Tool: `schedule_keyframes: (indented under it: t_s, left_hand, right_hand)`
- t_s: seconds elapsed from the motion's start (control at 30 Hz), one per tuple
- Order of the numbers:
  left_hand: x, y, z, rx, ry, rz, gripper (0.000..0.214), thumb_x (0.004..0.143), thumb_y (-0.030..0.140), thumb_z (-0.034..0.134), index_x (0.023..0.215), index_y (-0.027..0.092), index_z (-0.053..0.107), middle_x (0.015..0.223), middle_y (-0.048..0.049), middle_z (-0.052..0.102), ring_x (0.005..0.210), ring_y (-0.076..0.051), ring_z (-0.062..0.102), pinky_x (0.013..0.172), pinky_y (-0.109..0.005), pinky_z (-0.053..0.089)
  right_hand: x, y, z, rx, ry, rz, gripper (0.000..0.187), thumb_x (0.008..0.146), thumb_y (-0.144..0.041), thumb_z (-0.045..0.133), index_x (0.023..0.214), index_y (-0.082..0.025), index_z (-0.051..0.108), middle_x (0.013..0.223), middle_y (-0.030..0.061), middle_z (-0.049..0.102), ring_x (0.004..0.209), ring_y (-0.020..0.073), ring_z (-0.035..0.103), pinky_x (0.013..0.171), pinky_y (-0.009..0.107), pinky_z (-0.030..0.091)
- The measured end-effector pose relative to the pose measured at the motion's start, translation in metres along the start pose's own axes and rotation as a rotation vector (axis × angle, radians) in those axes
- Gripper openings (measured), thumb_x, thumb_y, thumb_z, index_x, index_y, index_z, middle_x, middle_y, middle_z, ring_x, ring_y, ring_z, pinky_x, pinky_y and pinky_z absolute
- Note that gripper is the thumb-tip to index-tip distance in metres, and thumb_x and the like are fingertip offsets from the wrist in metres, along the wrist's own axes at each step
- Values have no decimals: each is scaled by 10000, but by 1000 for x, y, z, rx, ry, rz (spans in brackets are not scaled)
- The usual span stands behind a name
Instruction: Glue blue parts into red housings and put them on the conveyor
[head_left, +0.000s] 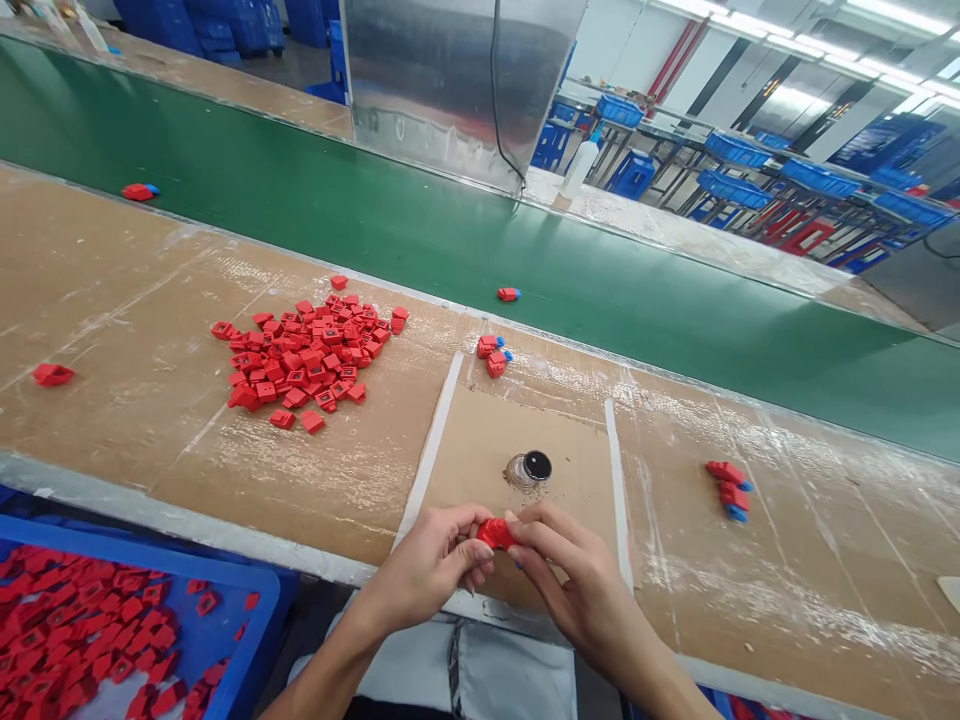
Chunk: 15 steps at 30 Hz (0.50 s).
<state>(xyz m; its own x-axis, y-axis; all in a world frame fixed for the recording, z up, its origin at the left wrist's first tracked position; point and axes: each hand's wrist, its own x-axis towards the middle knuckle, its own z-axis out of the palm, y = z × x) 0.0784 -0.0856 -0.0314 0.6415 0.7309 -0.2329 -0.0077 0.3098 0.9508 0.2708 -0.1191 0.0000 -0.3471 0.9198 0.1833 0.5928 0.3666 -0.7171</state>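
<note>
Workstation record, 1 person, 2 hands. Item 1: red plastic part (495, 534), held just above the near edge of a cardboard mat (480, 450), its ends mostly hidden by the fingers. Both the left hand (427, 568) and the right hand (577, 585) are closed on it, fingertips meeting around it, a grip that appears suited to close handling over the mat. Item 2: small round jar with a black top (529, 468), standing on the mat just ahead of the hands, dark specks around it, apparently placed within easy reach. Item 3: 2 white tape strips (433, 450) flanking the mat, seemingly marking a fixed work spot on the table (112, 300). Item 4: loose pile of red parts (304, 355), left of the mat. Item 5: 2 blue-tipped red parts (491, 353) beyond the mat, 2 more (727, 490) to its right. Item 6: blue crate (150, 553) of red parts (82, 630), beside the table's near edge. Item 7: green conveyor belt (480, 240) behind the table.
</note>
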Motion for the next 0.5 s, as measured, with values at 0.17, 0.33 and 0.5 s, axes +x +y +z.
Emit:
schedule_keyframes:
  t_s: [0.17,0.33,0.5]
  left_hand:
    - [1,-5,-1,-43,24,11,309,938,364,574,1115,131,673,759,-10,599,628,-92,537,602,-212,430]
    - [5,-9,2,-76,97,25,585,881,535,620,1278,106,606,717,-21,625,588,-106,540,576,-231,430]
    - [-5,-5,-6,42,156,47,704,910,634,485,1369,102,520,827,-86,693,592,-128,545,529,-242,426]
  right_hand:
    - [-3,1,1,2,84,-2,178,990,-192,491,1031,-209,664,948,66,654,849,168,636,741,275,519]
    - [-7,5,12,140,180,110,176,992,-266,510,1002,-200,674,924,59,681,808,166,654,688,262,532]
    - [-31,9,6,161,321,166,211,969,-328,559,1089,-209,686,948,64,719,803,184,683,697,285,568]
